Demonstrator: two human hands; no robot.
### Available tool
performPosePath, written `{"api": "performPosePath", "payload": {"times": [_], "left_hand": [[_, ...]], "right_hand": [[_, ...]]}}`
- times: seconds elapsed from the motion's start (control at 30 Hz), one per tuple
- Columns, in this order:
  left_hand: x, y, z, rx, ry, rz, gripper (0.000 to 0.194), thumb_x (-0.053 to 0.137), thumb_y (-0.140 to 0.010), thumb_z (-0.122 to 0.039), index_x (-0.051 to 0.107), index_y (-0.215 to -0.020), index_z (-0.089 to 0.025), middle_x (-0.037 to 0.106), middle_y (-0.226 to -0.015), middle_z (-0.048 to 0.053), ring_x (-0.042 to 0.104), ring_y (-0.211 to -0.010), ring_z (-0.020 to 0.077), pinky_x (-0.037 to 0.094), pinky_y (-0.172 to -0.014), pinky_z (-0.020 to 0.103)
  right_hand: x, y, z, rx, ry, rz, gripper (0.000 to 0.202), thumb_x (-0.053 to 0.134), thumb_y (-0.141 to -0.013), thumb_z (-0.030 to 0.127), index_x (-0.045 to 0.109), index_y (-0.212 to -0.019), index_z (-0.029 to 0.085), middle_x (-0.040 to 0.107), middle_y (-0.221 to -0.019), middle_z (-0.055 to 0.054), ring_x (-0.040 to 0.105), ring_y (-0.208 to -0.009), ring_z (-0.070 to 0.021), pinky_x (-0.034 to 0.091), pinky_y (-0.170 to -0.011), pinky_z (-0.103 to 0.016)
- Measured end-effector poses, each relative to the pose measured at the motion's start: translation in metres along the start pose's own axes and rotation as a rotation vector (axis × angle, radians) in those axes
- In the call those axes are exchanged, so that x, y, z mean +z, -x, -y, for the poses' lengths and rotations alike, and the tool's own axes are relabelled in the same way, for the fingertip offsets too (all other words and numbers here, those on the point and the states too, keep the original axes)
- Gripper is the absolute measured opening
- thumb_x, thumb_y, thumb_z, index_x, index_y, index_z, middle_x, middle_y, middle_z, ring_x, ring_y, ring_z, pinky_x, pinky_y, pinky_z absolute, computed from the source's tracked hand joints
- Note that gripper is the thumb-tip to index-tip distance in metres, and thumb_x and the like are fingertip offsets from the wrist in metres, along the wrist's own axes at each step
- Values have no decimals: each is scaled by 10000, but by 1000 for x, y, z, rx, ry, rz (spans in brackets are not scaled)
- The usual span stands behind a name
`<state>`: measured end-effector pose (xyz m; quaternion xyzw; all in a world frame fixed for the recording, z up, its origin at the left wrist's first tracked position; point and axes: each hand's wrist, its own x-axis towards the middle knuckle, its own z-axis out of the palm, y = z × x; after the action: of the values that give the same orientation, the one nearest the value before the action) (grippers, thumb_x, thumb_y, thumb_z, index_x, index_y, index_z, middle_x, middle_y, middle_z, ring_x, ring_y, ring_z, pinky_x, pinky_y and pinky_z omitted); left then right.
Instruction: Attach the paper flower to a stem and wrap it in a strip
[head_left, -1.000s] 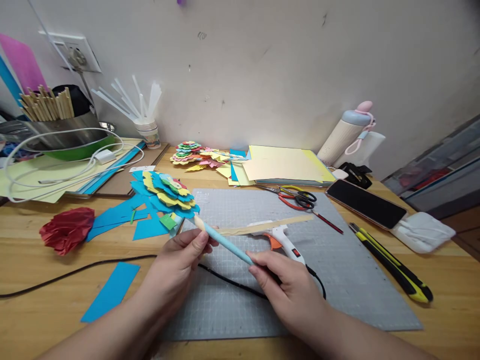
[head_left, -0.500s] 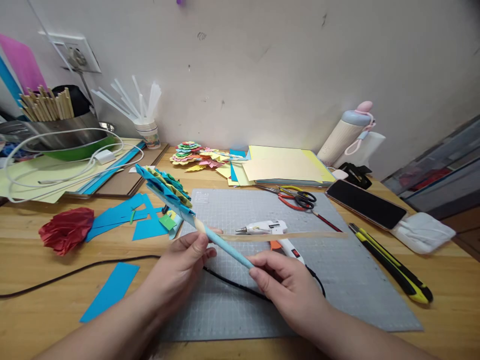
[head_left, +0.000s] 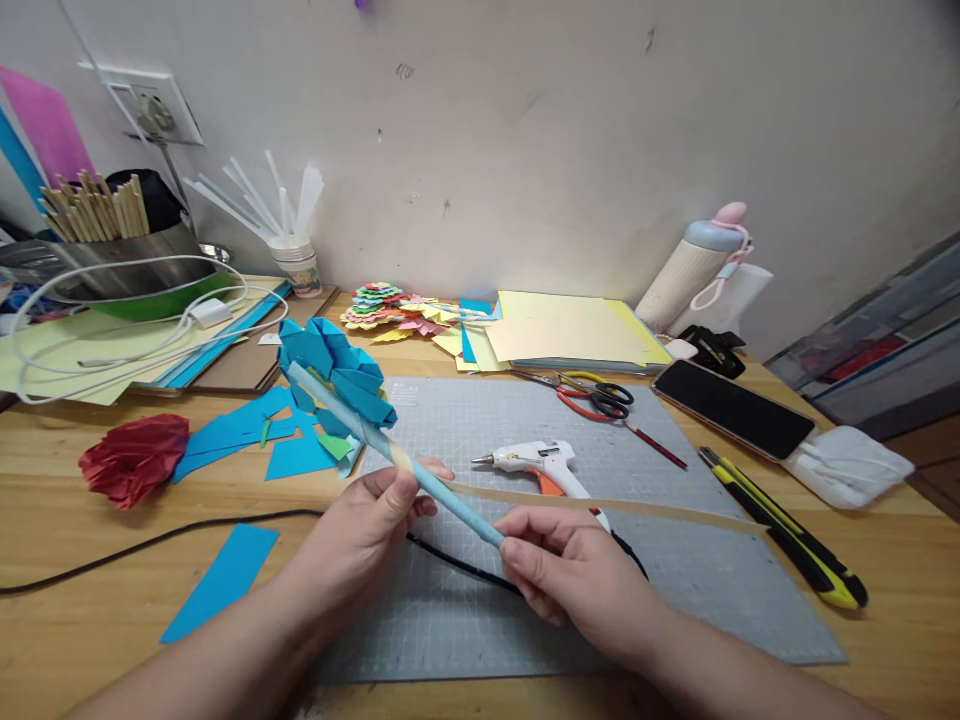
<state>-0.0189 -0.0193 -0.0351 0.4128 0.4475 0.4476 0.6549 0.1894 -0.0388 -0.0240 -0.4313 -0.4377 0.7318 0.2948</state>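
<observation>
We saw a wooden table [head_left: 75, 650] fill the lower frame, with a grey cutting mat [head_left: 450, 620] over its middle. A stack of pale yellow paper [head_left: 577, 325] lay at upper right of centre.

At lower centre, well apart from each other, two hands shared one stem. We saw the left hand [head_left: 367, 520] pinching its middle between thumb and fingers, and the right hand [head_left: 570, 565] pinching its lower right end. The blue paper flower [head_left: 345, 370] was left of centre, above the left hand, its folded blue underside turned towards us. Its light blue stem [head_left: 454, 505] crossed that underside and slanted down to the right.

A tan strip [head_left: 660, 510] ran from behind the left hand to the right, passing in front of the white glue gun [head_left: 555, 462]; its tip overlapped the yellow-and-black knife [head_left: 787, 530] at right, though we could not tell if they touched. A phone [head_left: 731, 405] lay above the knife. We saw crumpled red paper [head_left: 135, 460] at left, and a thin red pencil [head_left: 656, 446] near the black-handled scissors [head_left: 613, 400].
</observation>
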Motion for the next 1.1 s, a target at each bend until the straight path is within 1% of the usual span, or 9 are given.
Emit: {"api": "performPosePath", "payload": {"times": [0.17, 0.3, 0.37, 0.47, 0.57, 0.7, 0.8, 0.97, 1.1], "left_hand": [[0, 2, -6, 39, -136, 25, 450, 617, -731, -640, 756, -868, -235, 662, -947, 76, 524, -865, 230, 417, -801, 320], [1, 3, -7, 88, -164, 58, 456, 593, -754, -635, 758, -856, -222, 649, -939, 78, 533, -855, 237, 424, -818, 337], [2, 4, -6, 102, -162, 38, 438, 573, -782, -618, 758, -861, -228, 649, -937, 71, 533, -868, 233, 414, -832, 334], [2, 5, -4, 119, -157, 9, 414, 566, -797, -606, 763, -847, -245, 663, -944, 59, 531, -895, 226, 403, -844, 320], [2, 6, -3, 128, -146, -2, 387, 578, -794, -600, 772, -839, -268, 680, -984, 50, 536, -953, 232, 401, -859, 313], [6, 6, -4, 136, -118, -22, 353, 615, -769, -593, 780, -816, -285, 710, -978, 47, 548, -1010, 248, 388, -915, 330], [9, 6, -5, 153, -80, -19, 344, 646, -743, -591, 779, -797, -278, 724, -957, 53, 560, -995, 256, 399, -910, 342], [11, 7, -8, 143, -116, 21, 413, 597, -758, -630, 772, -798, -258, 711, -947, 63, 563, -941, 251, 408, -859, 335], [11, 6, -7, 125, -170, 33, 461, 547, -777, -654, 767, -823, -252, 699, -932, 64, 553, -922, 251, 395, -868, 343]], "right_hand": [[-5, 0, -5, 115, -194, 88, 398, 738, -717, 497, 518, -848, 193, 479, -512, 94, 242, -353, -14, 116, -348, -183], [-7, 1, -3, 175, -259, 218, 336, 693, -797, 441, 481, -882, 195, 452, -533, 100, 180, -363, -5, 68, -357, -179], [-5, 1, -2, 157, -251, 236, 323, 661, -824, 448, 473, -897, 195, 455, -546, 95, 175, -372, -8, 73, -359, -178], [-1, 1, -3, 32, -168, 180, 363, 684, -792, 467, 469, -937, 213, 456, -602, 94, 230, -377, -18, 143, -358, -178], [1, 0, -3, -129, 50, 37, 347, 720, -746, 434, 462, -827, 216, 441, -647, 81, 334, -450, -46, 249, -425, -197], [1, 2, -5, -351, 608, -214, 197, 572, -873, 343, 526, -734, 211, 501, -677, 23, 456, -634, -129, 345, -575, -256], [-1, 5, -8, -484, 856, -244, 182, 466, -943, 304, 581, -824, 231, 552, -725, 12, 486, -667, -144, 371, -625, -276], [-1, 6, -9, -482, 900, -236, 249, 436, -952, 314, 577, -766, 228, 540, -669, 16, 472, -606, -139, 365, -572, -270], [0, 4, -5, -423, 797, -205, 230, 478, -916, 298, 588, -727, 224, 537, -640, 14, 489, -612, -143, 365, -570, -272]]}}
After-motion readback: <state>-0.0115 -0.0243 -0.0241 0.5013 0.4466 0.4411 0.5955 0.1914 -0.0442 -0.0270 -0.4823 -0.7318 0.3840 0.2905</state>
